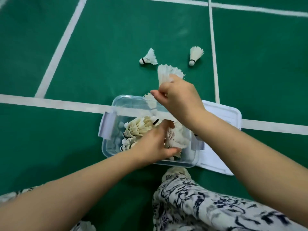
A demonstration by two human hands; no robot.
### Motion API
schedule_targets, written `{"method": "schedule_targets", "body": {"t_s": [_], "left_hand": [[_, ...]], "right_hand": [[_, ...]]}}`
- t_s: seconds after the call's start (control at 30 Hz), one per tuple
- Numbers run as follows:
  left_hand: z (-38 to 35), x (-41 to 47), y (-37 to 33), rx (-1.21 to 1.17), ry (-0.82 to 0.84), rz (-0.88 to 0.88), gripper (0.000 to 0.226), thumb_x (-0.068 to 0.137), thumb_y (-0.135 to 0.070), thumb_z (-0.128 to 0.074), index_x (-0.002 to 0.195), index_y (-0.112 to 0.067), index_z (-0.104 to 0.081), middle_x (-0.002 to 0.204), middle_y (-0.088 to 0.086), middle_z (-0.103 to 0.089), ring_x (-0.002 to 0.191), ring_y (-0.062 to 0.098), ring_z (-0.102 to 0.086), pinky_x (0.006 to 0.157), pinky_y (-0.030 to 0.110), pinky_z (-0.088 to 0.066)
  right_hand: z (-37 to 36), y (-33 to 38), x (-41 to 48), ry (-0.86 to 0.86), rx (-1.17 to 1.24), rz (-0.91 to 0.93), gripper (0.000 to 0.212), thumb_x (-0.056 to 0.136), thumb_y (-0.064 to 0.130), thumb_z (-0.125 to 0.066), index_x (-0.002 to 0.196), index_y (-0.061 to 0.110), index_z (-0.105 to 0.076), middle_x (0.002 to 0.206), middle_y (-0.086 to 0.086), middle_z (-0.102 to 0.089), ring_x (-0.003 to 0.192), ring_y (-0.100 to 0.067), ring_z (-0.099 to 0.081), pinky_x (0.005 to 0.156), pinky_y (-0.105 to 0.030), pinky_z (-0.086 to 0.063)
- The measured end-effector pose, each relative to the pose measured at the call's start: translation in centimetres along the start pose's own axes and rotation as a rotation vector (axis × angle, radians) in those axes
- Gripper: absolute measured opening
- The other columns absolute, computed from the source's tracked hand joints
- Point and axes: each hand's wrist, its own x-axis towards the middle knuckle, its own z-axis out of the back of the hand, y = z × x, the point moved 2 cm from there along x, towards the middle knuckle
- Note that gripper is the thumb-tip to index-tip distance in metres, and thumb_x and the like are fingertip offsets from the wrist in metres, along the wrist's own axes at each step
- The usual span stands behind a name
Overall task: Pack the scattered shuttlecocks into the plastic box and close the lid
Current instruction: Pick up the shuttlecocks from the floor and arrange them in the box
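Our clear box (126, 99), on the floor (116, 47), holds piled white shuttlecocks (141, 125); our left fingers (166, 151) curl round some. Our right fingers (157, 95) pinch a frayed shuttlecock (166, 72) over its far rim, lid (221, 114) beside it.

- Plastic box (109, 150): clear, glossy plastic; side clasps (106, 126) frosted and translucent.
- Lid (223, 114): pale, smooth plastic with a moulded rim.
- Shuttlecocks (149, 58): white feather skirts, matt and frayed at the tips; smooth white rounded bases.
- Floor (116, 39): green, matt sports surface with painted white lines.
- Garment (200, 205): soft printed cloth.
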Motion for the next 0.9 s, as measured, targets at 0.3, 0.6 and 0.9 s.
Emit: {"method": "schedule_targets", "body": {"t_s": [0.3, 0.6, 0.9], "left_hand": [[0.2, 0.5, 2.1, 0.021, -0.053, 0.056, 0.057, 0.075, -0.03, -0.072, 0.118, -0.017, -0.038, 0.101, -0.007, -0.045, 0.086, 0.012, -0.047, 0.073, 0.02, -0.033], [0.0, 0.5, 2.1, -0.005, -0.09, 0.067, 0.054, 0.075, -0.031, -0.072, 0.115, -0.02, -0.037, 0.105, -0.007, -0.047, 0.081, 0.017, -0.053, 0.068, 0.025, -0.037], [-0.1, 0.4, 0.8, -0.063, -0.148, 0.039, 0.054, 0.074, -0.028, -0.073, 0.113, -0.018, -0.036, 0.102, -0.003, -0.049, 0.078, 0.015, -0.052, 0.071, 0.023, -0.038]], "right_hand": [[-1.8, -2.7, -0.4, -0.021, 0.161, -0.092, 0.041, 0.092, 0.039, -0.05, 0.07, 0.007, -0.066, 0.072, -0.006, -0.056, 0.078, -0.026, -0.055, 0.067, -0.034, -0.036], [-0.5, -5.2, -0.6, -0.15, 0.207, -0.197, 0.041, 0.09, 0.038, -0.052, 0.068, 0.007, -0.069, 0.075, -0.013, -0.068, 0.081, -0.021, -0.055, 0.078, -0.035, -0.039], [-0.3, -5.2, -0.9, -0.101, 0.173, -0.214, 0.041, 0.09, 0.039, -0.053, 0.07, 0.007, -0.07, 0.075, -0.014, -0.066, 0.083, -0.021, -0.054, 0.077, -0.038, -0.04]]}}
